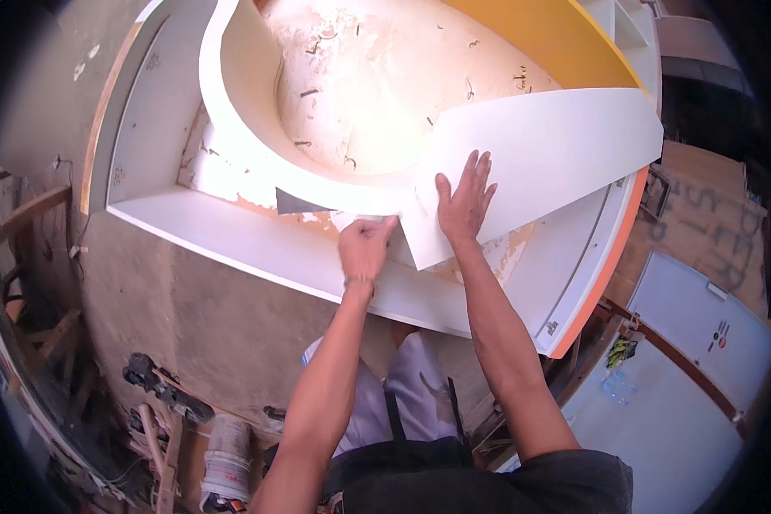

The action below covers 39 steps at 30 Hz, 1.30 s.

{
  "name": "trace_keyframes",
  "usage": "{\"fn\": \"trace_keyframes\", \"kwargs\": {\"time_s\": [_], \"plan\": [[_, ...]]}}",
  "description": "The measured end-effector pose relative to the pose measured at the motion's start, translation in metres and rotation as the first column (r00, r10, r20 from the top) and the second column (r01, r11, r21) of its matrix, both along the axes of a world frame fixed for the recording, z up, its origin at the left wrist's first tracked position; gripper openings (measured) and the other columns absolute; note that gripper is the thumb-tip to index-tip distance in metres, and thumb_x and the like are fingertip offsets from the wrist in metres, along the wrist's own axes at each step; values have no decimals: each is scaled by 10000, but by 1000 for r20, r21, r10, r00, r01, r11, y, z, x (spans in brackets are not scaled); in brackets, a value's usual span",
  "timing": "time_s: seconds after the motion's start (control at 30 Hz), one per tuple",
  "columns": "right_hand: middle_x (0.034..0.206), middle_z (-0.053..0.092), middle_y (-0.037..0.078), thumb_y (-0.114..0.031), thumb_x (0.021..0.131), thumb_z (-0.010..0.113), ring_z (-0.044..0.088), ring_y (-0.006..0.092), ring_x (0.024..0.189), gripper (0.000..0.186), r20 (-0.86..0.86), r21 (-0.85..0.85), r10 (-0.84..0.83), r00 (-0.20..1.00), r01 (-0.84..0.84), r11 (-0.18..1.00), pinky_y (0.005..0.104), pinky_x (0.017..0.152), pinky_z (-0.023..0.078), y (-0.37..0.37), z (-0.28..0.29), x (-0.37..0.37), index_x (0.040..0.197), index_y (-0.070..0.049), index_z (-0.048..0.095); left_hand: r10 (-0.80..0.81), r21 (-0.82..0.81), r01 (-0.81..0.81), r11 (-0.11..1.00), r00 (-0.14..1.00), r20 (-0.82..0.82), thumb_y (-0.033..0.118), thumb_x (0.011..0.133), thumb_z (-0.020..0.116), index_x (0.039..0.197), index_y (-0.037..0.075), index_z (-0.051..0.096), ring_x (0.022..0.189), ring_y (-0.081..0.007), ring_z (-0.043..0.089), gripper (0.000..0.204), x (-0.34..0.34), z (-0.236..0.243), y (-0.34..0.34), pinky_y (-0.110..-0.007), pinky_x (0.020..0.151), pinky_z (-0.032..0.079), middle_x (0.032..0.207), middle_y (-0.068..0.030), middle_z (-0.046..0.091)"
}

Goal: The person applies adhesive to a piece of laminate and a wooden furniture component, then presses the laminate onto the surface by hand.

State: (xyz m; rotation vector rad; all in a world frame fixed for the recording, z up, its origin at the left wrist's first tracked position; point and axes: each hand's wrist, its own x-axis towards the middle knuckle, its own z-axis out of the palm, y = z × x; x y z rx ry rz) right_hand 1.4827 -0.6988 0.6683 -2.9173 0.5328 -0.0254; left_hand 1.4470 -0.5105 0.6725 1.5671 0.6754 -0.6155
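My right hand [468, 204] lies flat on a white sheet [557, 137], its fingers spread. The sheet has a slanted left end and rests over the right part of a large white cabinet-like frame [231, 240]. My left hand [366, 247] is curled, with fingertips at the lower edge of a curved white panel [261, 141], close to the sheet's slanted end. Whatever lies between those fingertips, if anything, is too small to make out. Just left of that hand, a flat dark grey piece [300, 202] shows below the curved panel.
Several dark curled scraps lie on the pale surface [368, 103] inside the curve. A yellow curved panel [557, 38] stands behind, and an orange edge [604, 265] borders the frame's right. On the floor are a white bucket [227, 454] and a dark tool [167, 385]. Pale panels [660, 411] lie right.
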Motion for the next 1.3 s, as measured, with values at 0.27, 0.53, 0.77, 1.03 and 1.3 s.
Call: {"fn": "trace_keyframes", "kwargs": {"time_s": [0.27, 0.53, 0.77, 1.03, 1.3], "plan": [[1706, 234, 199, -445, 1049, 486, 194, 317, 1593, 771, -32, -221, 69, 997, -74, 973, 539, 1276, 159, 51, -10, 24, 1620, 23, 262, -240, 401, -91, 912, 674, 699, 296, 997, 667, 1267, 8, 571, 939, -372, 647, 406, 107, -8, -40, -463, 868, 491, 1061, -190, 692], [1693, 213, 243, -459, 1078, 420, 189, 365, 1581, 771, 87, -214, -118, 989, 134, 968, 517, 1280, 177, -131, 7, 55, 1619, 47, 208, -554, 658, 328, 678, 817, 163, 561, 977, 631, 1466, 114, 428, 779, -421, 695, 693, 100, 0, -98, -512, 709, 518, 800, -174, 711], [1679, 247, 251, -444, 1087, 405, 214, 365, 1575, 742, 134, -288, -112, 985, 146, 946, 520, 1273, 202, -258, 9, 109, 1611, 49, 226, -565, 717, 255, 649, 793, 230, 598, 920, 688, 1385, 127, 520, 712, -394, 686, 683, 97, -16, -100, -503, 644, 507, 728, -139, 690], [1687, 265, 225, -436, 1051, 477, 236, 337, 1577, 782, -280, -301, 76, 957, -162, 940, 497, 1280, 198, -121, 10, 89, 1606, 67, 251, -551, 757, 256, 601, 819, 161, 541, 941, 685, 1359, 124, 535, 671, -376, 659, 609, 101, -20, -91, -503, 627, 496, 690, -111, 660], [1687, 272, 206, -440, 1041, 487, 229, 330, 1577, 774, -45, -76, 167, 985, -170, 982, 480, 1274, 212, -156, 32, 123, 1607, 41, 269, -524, 750, 194, 633, 820, 230, 436, 949, 708, 1319, 125, 568, 614, -358, 627, 503, 98, -25, -109, -497, 585, 469, 636, -99, 604]]}}
